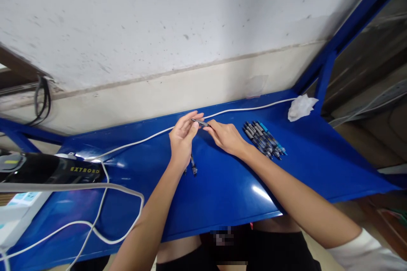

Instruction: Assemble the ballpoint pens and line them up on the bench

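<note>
A dark pen [201,123] is held in the air between my two hands, above the middle of the blue table. My left hand [182,139] pinches one end with the thumb against the fingers, some of which stretch out. Closed on the other end is my right hand [226,136], its fingertips bent around the pen. Below my left wrist lies another pen [193,166], partly hidden by the arm, with the tip of one more beside it. To the right of my right hand, several black, grey and blue pens [262,139] lie side by side in a slanted group.
The blue table [222,194] runs along a stained white wall [190,21]. A white cable [146,136] crosses the back and loops at left beside a black device [54,171] and a white power strip [30,209]. Crumpled white tissue [301,107] sits at the back right.
</note>
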The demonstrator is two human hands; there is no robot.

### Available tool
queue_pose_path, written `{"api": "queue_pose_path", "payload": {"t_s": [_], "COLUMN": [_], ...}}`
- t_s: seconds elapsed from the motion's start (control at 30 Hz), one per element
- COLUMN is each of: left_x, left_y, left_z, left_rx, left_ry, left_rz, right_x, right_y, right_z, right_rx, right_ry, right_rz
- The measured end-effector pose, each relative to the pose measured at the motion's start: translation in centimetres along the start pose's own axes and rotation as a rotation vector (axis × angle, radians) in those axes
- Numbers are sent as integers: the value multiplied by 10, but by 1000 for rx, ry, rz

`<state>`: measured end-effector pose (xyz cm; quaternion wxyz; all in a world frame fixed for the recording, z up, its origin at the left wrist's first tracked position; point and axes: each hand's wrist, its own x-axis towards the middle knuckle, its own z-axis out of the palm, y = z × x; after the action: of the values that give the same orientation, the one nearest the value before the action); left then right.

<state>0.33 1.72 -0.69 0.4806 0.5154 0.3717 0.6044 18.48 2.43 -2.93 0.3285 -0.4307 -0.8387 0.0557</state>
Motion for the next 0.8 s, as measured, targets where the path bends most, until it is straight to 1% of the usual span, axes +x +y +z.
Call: {"api": "queue_pose_path", "payload": {"t_s": [0.07,0.17,0.3,0.37,0.47,0.53,0.6,0.67,0.8], "left_x": [0,0,1,0,-2,-3,-3,-2,-1], "left_y": [0,-4,-6,-3,5,9,9,8,3], "left_z": [0,-1,-1,1,4,5,5,5,7], "left_rx": [8,5,-40,-80,-128,-113,-67,-23,35], "left_ry": [22,87,161,139,25,0,45,113,242], "left_rz": [1,1,-44,-58,-48,-38,-33,-31,-21], "right_x": [0,0,0,0,0,0,0,0,1], "right_y": [1,1,-1,-2,-1,0,0,-1,-3], "right_z": [0,1,2,2,1,1,0,-1,-3], "right_rx": [14,26,32,38,44,48,52,51,35], "right_ry": [3,-1,-10,-12,3,19,22,11,5], "right_rz": [7,4,-16,-17,-2,7,11,7,-35]}}
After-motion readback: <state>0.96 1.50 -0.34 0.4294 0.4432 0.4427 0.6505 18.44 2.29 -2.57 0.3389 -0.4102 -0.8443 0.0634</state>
